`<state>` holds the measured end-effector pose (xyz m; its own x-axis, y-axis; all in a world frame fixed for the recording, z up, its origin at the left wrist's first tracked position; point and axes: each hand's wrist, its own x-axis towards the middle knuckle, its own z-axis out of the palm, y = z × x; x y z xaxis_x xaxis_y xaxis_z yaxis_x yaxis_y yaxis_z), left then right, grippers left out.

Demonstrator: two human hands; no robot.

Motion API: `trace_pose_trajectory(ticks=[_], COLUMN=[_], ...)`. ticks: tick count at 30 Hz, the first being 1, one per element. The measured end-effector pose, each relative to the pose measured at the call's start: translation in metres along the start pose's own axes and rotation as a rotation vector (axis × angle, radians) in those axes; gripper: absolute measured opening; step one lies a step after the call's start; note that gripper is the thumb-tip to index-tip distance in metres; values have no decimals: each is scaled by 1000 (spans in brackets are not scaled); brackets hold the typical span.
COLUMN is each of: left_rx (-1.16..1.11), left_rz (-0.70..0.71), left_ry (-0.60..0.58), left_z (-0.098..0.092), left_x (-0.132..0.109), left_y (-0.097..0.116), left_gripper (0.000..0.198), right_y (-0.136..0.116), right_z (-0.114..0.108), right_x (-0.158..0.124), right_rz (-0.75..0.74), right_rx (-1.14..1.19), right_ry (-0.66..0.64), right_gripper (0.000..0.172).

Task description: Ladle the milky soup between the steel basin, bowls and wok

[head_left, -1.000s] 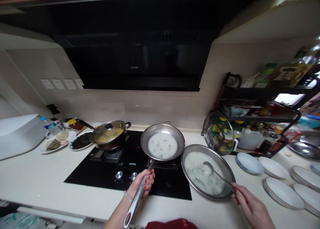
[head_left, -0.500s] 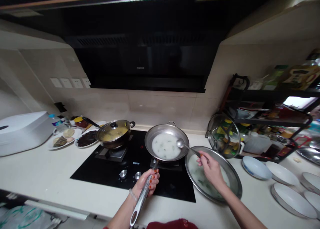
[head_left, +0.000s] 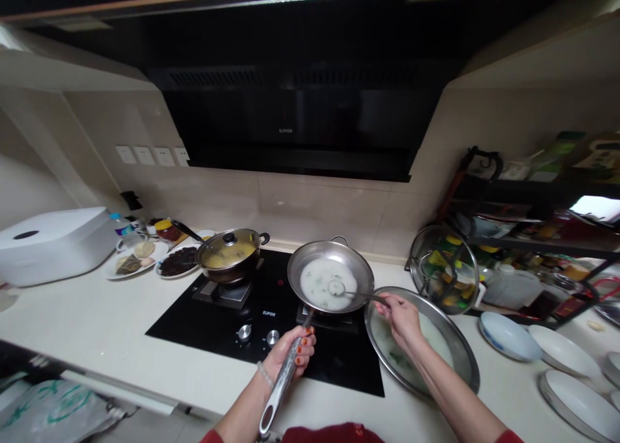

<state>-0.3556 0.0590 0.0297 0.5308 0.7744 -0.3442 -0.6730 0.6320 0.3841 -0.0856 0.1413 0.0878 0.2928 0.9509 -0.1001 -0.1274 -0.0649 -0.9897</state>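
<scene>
My left hand [head_left: 293, 354] is wrapped around the long metal handle of a wok [head_left: 361, 272], which sits over the right burner. White liquid with green bits [head_left: 317, 276] lies in the wok. My right hand [head_left: 400, 319] grips the handle of a metal ladle [head_left: 356, 294]; its bowl is dipped in the white liquid. Below my right forearm stands a wide steel basin [head_left: 467, 359] holding similar pale liquid with green pieces, its far left rim close to the wok.
A lidded pan [head_left: 230, 256] with yellow contents is on the left burner of the black cooktop [head_left: 203, 336]. Plates of food [head_left: 126, 272] stand farther left. At right are several white bowls [head_left: 508, 336], a glass lid [head_left: 443, 268] and a crowded rack [head_left: 533, 236].
The ladle has lowered from the wok's right side into the white liquid, its bowl now partly sunk. The view has shifted slightly left; my left hand keeps hold of the wok handle.
</scene>
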Motion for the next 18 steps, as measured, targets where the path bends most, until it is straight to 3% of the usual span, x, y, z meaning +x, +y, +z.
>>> trace_pose_trajectory(ticks=[18], left_rx=[-103], left_rz=[-29], left_ry=[-18], left_z=[-9], left_x=[5], left_y=[-2], left_gripper=[12], right_y=[-29], right_z=[-25], right_x=[-13], right_rz=[52], right_rx=[143], right_ry=[-1], right_gripper=[5])
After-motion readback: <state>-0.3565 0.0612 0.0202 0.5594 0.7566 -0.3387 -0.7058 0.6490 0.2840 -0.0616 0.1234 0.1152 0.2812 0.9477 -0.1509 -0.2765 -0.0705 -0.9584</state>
